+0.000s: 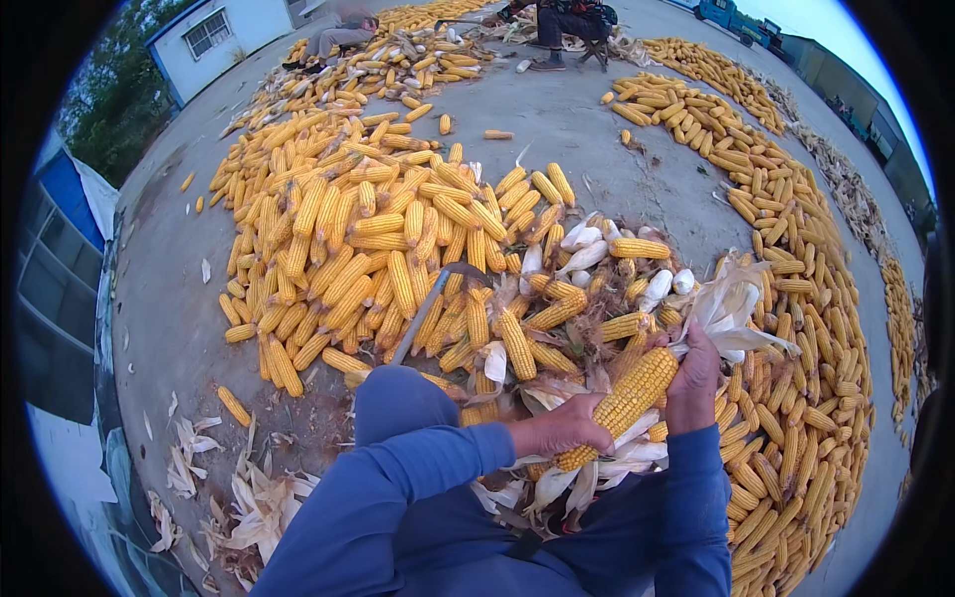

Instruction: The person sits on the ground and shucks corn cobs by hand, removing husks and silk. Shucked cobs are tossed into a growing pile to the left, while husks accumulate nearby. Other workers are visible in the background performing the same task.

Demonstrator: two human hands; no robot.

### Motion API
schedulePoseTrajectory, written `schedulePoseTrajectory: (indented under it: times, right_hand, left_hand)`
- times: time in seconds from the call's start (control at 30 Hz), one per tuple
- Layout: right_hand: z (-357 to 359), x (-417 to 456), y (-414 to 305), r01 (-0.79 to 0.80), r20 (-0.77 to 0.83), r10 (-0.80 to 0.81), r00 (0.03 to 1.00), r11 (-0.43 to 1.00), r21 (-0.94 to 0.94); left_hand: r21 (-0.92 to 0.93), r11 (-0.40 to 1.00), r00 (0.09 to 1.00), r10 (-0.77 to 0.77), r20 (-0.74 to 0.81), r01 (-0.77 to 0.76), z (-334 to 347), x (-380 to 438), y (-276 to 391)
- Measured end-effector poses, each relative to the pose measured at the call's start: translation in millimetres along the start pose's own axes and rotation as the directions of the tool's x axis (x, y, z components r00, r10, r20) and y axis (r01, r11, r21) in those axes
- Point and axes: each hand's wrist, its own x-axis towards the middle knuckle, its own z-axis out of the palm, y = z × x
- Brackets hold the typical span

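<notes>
A yellow corn cob (634, 395) is held tilted above my lap, its kernels bare. My left hand (563, 425) grips the lower end. At the upper end my right hand (692, 366) is closed around the base, where pale peeled-back husk (735, 306) fans out above the fist. Loose husks (627, 455) lie beneath the cob, between my legs. Just ahead, cobs still in white husk (583, 255) mix with bare ones and brown silk. A hooked tool with a metal handle (421, 317) rests on the corn pile, its blade partly among the cobs.
A large heap of bare cobs (358, 224) spreads ahead and left. Another long heap (798, 388) curves along my right. Dry husks (257, 507) litter the concrete ground (164, 298) at left. Two seated people (571, 26) (336, 41) are beyond, with a blue truck (727, 16) farther off.
</notes>
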Motion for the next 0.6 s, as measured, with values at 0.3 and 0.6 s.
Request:
schedulePoseTrajectory:
  times: [0.3, 0.6]
  right_hand:
    - [23, -3, -2, 0.096, 0.097, -0.102, 0.99, 0.993, 0.066]
    - [25, -6, 0, 0.004, 0.087, 0.01, 0.996, 0.989, -0.15]
  left_hand:
    - [-0.189, 0.968, 0.983, 0.147, -0.108, -0.165, 18, 3, -14]
    - [0.353, 0.922, 0.957, 0.233, -0.174, -0.16, -1, 2, -26]
